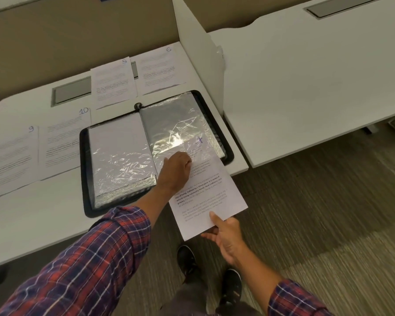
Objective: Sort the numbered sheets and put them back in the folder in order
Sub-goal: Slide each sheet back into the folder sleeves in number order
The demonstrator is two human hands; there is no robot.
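Right hand [226, 233] is pinching the white printed sheet [205, 197]; left hand [177, 166] is gripping the clear sleeve [176, 124] of the black folder [83, 156].

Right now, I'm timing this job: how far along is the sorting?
Done: the folder lies open; its left sleeve looks filled. In hand: the right hand feeds a sheet, seemingly numbered 4, into the right sleeve, held by the left hand. Left: sheet 5, sheet 6, sheet 9 and sheet 10 wait on the desk.

Black folder [83, 156] open, printed sheet [206, 201] half inside its right sleeve [180, 119]; sheets 5 [113, 83], 6 [160, 69], 9 [9, 160], 10 [62, 142] beside
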